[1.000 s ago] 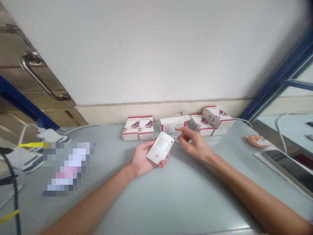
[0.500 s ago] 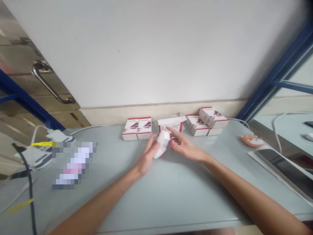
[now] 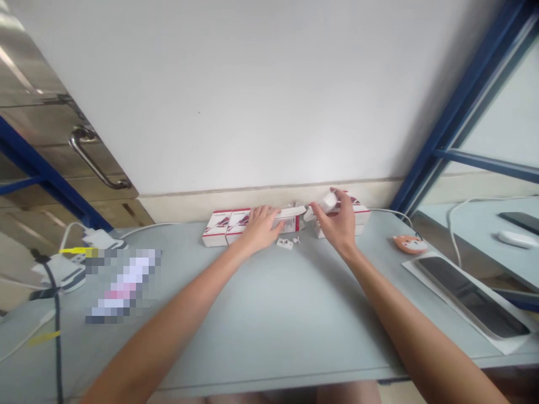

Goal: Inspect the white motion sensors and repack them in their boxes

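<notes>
Head view shows the right hand [image 3: 342,224] holding the white sensor [image 3: 329,200] just right of a box [image 3: 291,225], while the left hand [image 3: 261,227] lies on that box, maybe gripping, but I can't tell.

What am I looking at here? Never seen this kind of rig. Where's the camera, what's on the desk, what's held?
There's no machine: these are a person's two bare hands, seen by one camera worn on the head, looking forward and down. The right hand holds a white device between thumb and fingers. The left hand is on a white-and-red box; whether it grips is hard to tell. Similar boxes lie to either side on the grey desk. Small white parts lie in front. Farther right are an orange-and-white item and a dark flat panel.
</notes>
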{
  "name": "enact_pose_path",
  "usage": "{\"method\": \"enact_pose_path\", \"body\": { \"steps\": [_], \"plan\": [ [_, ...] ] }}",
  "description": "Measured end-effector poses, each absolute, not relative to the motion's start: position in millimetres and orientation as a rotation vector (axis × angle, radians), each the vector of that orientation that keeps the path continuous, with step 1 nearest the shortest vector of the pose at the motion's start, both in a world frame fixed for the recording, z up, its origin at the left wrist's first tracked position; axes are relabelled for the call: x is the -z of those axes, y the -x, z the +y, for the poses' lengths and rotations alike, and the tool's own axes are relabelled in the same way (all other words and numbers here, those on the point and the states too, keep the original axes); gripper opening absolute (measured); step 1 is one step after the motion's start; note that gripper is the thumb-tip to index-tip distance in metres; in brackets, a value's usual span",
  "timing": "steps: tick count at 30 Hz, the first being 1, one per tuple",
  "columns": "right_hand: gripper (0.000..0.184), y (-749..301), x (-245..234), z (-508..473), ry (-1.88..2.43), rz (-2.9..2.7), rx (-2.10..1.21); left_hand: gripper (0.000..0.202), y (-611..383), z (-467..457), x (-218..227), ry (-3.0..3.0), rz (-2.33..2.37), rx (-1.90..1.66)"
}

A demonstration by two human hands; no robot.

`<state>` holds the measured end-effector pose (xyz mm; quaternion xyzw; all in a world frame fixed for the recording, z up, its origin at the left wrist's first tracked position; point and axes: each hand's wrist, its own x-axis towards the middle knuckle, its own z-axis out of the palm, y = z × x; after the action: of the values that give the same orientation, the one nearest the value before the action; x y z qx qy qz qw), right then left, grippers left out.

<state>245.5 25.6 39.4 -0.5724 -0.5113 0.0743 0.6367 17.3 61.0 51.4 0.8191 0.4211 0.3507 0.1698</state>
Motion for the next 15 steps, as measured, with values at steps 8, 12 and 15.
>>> {"method": "enact_pose_path", "body": {
  "steps": [8, 12, 15],
  "plan": [
    [0.081, -253.6, -37.5, 24.1, 1.306, -1.215, -0.056, 0.032, 12.9, 110.3, -67.3, -2.128, 1.226, -0.873],
    [0.082, -248.6, -43.3, 18.0, 1.301, -1.275, -0.028, 0.028, 26.5, 125.2, -72.3, -2.030, 1.177, -0.768],
    [0.082, -245.0, -44.9, 15.0, 1.282, -1.343, -0.004, 0.021, 29.6, 128.3, -74.7, -1.940, 1.136, -0.823]
  ]
}}
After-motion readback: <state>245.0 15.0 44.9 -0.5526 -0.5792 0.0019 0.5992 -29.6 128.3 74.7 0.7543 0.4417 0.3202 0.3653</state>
